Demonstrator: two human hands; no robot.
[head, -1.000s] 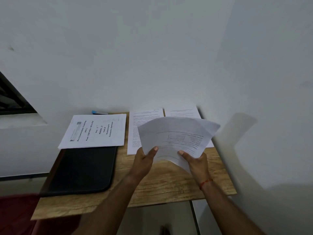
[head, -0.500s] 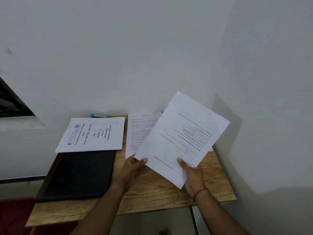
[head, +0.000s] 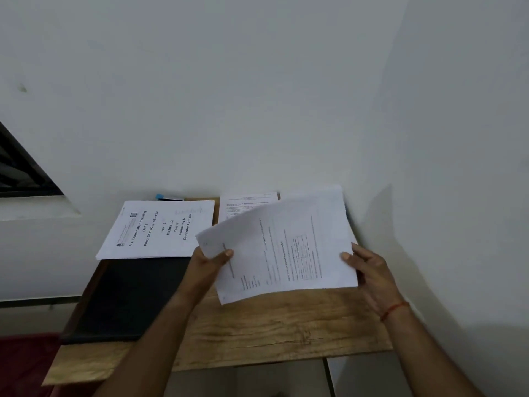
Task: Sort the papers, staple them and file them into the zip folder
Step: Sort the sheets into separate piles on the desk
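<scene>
White sheet [head: 286, 247], long axis left-right, left hand [head: 209, 266], right hand [head: 370, 272] pinching ends

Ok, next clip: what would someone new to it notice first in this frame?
The eye goes first to the white printed paper held above the light wooden table at centre right, the left hand pinching its left edge and the right hand its right edge. Next, at left, a white title-page stack headed "Pre Examination Training" lies with its near edge over a flat black zip folder.
</scene>
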